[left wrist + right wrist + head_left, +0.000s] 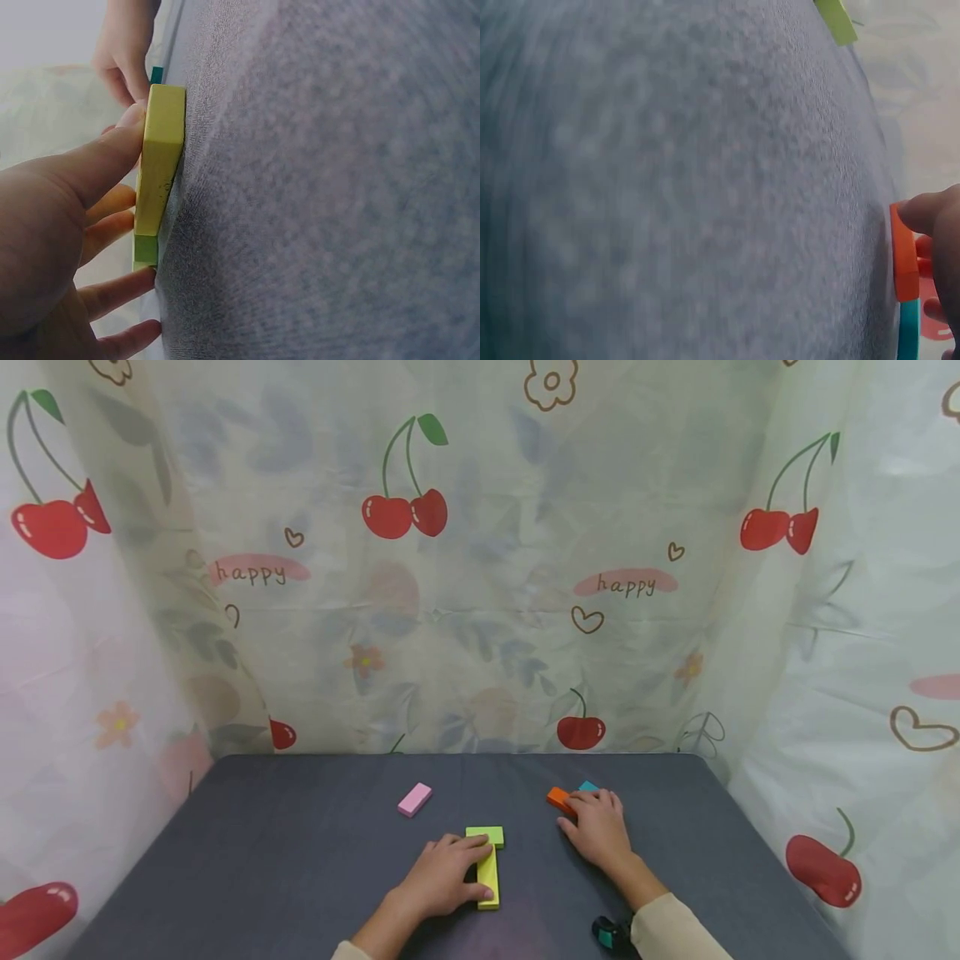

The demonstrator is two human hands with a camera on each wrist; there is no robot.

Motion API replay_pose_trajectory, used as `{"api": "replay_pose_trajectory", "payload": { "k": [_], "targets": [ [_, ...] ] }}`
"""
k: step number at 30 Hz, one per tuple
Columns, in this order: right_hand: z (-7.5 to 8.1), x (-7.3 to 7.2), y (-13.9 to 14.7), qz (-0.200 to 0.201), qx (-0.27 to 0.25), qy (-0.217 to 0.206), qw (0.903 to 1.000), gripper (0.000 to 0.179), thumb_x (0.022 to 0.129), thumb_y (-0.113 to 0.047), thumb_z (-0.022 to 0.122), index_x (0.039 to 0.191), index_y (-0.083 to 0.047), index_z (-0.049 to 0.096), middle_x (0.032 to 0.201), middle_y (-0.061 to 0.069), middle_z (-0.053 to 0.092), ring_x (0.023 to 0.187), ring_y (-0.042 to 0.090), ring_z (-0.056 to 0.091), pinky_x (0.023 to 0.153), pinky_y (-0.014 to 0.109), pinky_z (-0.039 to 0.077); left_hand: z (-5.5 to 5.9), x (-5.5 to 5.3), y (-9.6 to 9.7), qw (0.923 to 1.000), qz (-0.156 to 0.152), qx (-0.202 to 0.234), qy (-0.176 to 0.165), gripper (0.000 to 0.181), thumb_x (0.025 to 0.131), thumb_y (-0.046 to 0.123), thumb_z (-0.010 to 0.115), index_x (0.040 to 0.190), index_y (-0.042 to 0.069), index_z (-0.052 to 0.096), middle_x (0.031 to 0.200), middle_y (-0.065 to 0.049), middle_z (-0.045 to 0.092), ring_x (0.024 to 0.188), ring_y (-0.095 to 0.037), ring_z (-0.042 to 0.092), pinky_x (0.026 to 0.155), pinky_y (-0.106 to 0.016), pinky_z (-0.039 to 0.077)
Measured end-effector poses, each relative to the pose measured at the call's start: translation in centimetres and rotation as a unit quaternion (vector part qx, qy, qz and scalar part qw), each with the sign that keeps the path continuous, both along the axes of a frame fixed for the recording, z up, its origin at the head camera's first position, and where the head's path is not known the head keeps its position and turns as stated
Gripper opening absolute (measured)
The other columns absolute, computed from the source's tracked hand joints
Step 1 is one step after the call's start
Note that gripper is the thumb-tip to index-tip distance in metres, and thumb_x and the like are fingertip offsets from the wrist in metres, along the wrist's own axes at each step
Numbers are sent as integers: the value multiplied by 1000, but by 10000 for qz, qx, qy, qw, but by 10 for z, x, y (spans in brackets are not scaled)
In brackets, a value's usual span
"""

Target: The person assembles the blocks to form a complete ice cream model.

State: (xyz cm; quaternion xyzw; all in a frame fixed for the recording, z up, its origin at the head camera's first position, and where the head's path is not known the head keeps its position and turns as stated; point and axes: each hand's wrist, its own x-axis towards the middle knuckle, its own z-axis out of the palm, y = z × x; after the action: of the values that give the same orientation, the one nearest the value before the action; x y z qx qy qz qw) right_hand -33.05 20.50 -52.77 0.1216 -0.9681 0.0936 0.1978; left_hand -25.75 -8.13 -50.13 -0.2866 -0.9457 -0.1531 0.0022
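Note:
In the head view, my left hand (446, 877) lies over a long yellow block (487, 877), with its thumb on the near end and fingertips by the far end. Crosswise against that far end sits a light green block (486, 836). The left wrist view shows the thumb resting on top of the yellow block (161, 157), and a lower finger touching the green block (146, 251). Farther right, my right hand (600, 827) holds an orange block (557, 797) between thumb and fingers. A blue block (588, 787) is right behind it, partly hidden by the fingers.
A pink block (415, 800) lies alone toward the back left of the dark grey table (300, 860). Beside the right sleeve is a black device (611, 935) with a teal patch. Patterned curtains (480, 568) enclose the table's back and sides.

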Motion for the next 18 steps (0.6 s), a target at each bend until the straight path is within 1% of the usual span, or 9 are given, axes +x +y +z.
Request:
{"api": "replay_pose_trajectory", "payload": {
  "k": [3, 8, 14, 18],
  "targets": [
    [-1, 0, -3, 30, -3, -22, 10000, 38, 85, -34, 75, 113, -8, 73, 119, 7, 65, 108, 33, 49, 103, 60, 28, 0, 0, 0, 10000, -2, 24, 25, 62, 80, 53, 73, 133, 21, 62, 139, 2, 54, 116, -25, 51, 88, -48, 41],
    [-1, 0, -9, 158, -80, 20, 9998, 37, 85, -33, 75, 112, -8, 73, 118, 6, 65, 107, 32, 50, 101, 58, 30, -3, -1, 0, 10000, 4, 56, 19, 62, 81, 52, 72, 134, 20, 62, 140, 1, 53, 117, -25, 51, 89, -50, 41],
    [0, 1, -15, 363, -191, 12, 9992, 36, 85, -32, 75, 112, -7, 73, 117, 6, 65, 105, 31, 51, 99, 55, 33, -5, -3, 0, 9999, 17, 42, -136, 63, 82, 53, 71, 135, 22, 61, 141, 3, 52, 119, -25, 50, 91, -50, 40],
    [0, 1, -20, 398, -196, -70, 9990, 37, 85, -32, 75, 113, -7, 73, 117, 6, 65, 104, 30, 51, 99, 54, 33, -5, -4, 0, 9998, 21, 5, -203, 64, 82, 55, 71, 136, 23, 60, 142, 3, 51, 119, -24, 49, 91, -49, 40]
  ]
}}
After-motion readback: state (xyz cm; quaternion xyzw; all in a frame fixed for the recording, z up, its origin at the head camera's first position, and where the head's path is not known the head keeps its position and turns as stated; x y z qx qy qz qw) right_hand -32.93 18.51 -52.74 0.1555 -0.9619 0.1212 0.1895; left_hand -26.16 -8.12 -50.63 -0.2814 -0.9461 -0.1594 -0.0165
